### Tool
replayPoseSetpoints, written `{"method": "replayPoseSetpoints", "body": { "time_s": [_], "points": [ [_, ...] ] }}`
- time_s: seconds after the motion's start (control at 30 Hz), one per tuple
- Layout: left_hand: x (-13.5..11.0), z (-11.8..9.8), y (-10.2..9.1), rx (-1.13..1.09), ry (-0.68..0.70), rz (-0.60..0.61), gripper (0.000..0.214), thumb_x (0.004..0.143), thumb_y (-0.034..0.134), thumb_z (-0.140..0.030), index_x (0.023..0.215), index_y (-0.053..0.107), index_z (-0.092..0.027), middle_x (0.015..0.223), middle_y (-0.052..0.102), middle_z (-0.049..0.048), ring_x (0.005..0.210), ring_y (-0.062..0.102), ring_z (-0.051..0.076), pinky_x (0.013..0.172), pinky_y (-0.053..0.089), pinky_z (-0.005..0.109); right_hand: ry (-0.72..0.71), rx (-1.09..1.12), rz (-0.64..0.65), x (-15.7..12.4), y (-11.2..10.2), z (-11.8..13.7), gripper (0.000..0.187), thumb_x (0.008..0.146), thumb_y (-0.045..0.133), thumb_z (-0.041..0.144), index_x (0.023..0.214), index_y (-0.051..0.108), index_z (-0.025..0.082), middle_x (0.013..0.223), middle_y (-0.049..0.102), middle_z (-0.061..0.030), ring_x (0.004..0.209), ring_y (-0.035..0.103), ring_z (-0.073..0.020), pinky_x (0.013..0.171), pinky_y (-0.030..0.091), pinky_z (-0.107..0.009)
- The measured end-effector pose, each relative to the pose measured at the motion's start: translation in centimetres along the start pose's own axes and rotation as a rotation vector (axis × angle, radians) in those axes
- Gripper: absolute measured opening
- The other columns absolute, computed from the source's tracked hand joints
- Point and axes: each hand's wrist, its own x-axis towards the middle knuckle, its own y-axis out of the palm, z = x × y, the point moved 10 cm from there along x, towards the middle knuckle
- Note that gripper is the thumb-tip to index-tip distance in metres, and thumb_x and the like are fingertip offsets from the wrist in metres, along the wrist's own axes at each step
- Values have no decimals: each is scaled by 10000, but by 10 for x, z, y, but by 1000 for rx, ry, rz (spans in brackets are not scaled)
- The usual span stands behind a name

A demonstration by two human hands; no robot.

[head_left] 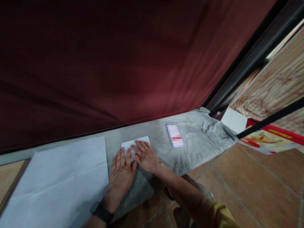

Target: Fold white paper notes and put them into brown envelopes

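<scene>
Both hands lie flat on a small white sheet of paper (128, 144), which rests on a grey cloth (159, 139). My left hand (123, 174) has its fingers stretched out over the paper's left and near part. Just to its right, my right hand (146, 155) presses down with fingers spread, its thumb close to the left hand's fingers. Much of the paper's near side is hidden under the hands. A dark watch (101, 211) sits on my left wrist.
Large white sheets (71, 171) with fold lines lie at left. A phone-shaped thing with a blurred face (175, 135) rests on the cloth at right. A dark red curtain (142, 63) rises behind. A printed red box (266, 137) and tiled floor (256, 177) are beyond, right.
</scene>
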Motion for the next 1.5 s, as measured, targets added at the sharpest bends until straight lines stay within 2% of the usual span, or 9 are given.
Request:
{"method": "replayPoseSetpoints", "body": {
  "time_s": [0.3, 0.47, 0.63, 0.8, 1.1, 1.2, 1.3, 1.4, 1.5],
  "points": [
    [-7, 6, -7, 19, -68, 4, 662, 971, 385, -405, 1502, 371, -9, 1545, 420, 243, 1468, 367, 319, 1179, 334, 512, 135, -87, -46, -8, 5, -35, 561, 1042, 441, 441, 1540, 388, 187, 1609, 343, -135, 1493, 315, -278, 1201, 292, -483],
    [0, -2, -12, 8, -47, 44, 624, 973, 375, -341, 1502, 380, -10, 1577, 377, 219, 1488, 329, 314, 1188, 330, 502, 132, -93, -31, -8, 7, -39, 567, 1043, 438, 423, 1545, 378, 167, 1609, 340, -145, 1497, 306, -282, 1206, 282, -480],
    [8, -16, -4, -52, 34, 80, 604, 983, 351, -310, 1538, 339, -74, 1606, 345, 156, 1511, 283, 267, 1211, 301, 483, 137, -90, -24, -8, 6, -37, 555, 1043, 424, 414, 1544, 383, 178, 1610, 341, -141, 1495, 310, -283, 1204, 277, -499],
    [6, -11, 4, -15, -2, 97, 623, 988, 356, -359, 1509, 374, -18, 1598, 342, 194, 1501, 303, 289, 1216, 288, 468, 167, -119, -19, -9, 2, -44, 568, 1042, 418, 448, 1539, 392, 173, 1603, 354, -143, 1479, 336, -293, 1201, 272, -500],
    [-2, 1, -2, 15, -98, 75, 714, 972, 400, -456, 1522, 335, -7, 1576, 368, 237, 1498, 304, 319, 1206, 286, 506, 261, -142, -31, -15, -3, -67, 622, 1039, 364, 477, 1532, 386, 98, 1580, 396, -162, 1468, 341, -305, 1195, 263, -488],
    [-4, 2, -2, 15, -105, 72, 735, 968, 405, -485, 1520, 340, -3, 1574, 371, 240, 1495, 309, 328, 1205, 284, 510, 296, -148, -39, -14, -9, -69, 600, 1021, 403, 467, 1511, 422, 120, 1558, 436, -159, 1423, 393, -326, 1164, 300, -497],
    [-5, 3, -1, 22, -118, 80, 745, 962, 422, -493, 1506, 359, 12, 1574, 367, 246, 1496, 304, 335, 1210, 279, 499, 351, -140, -41, -10, -20, -71, 495, 1007, 428, 409, 1435, 524, 181, 1427, 564, -166, 1279, 520, -335, 1056, 404, -489],
    [-5, 2, -2, 27, -116, 89, 741, 968, 413, -490, 1502, 360, 21, 1574, 368, 246, 1498, 299, 335, 1216, 265, 496, 423, -110, -6, -7, -26, -71, 393, 992, 451, 348, 1313, 611, 188, 1204, 661, -165, 1113, 618, -306, 953, 465, -418],
    [-5, 1, -2, 30, -121, 94, 736, 972, 407, -487, 1499, 365, 25, 1577, 362, 247, 1497, 299, 336, 1220, 259, 490, 527, -65, 47, -7, -24, -76, 335, 985, 473, 318, 1261, 611, 186, 1118, 689, -136, 1001, 675, -261, 861, 487, -346]
  ]
}}
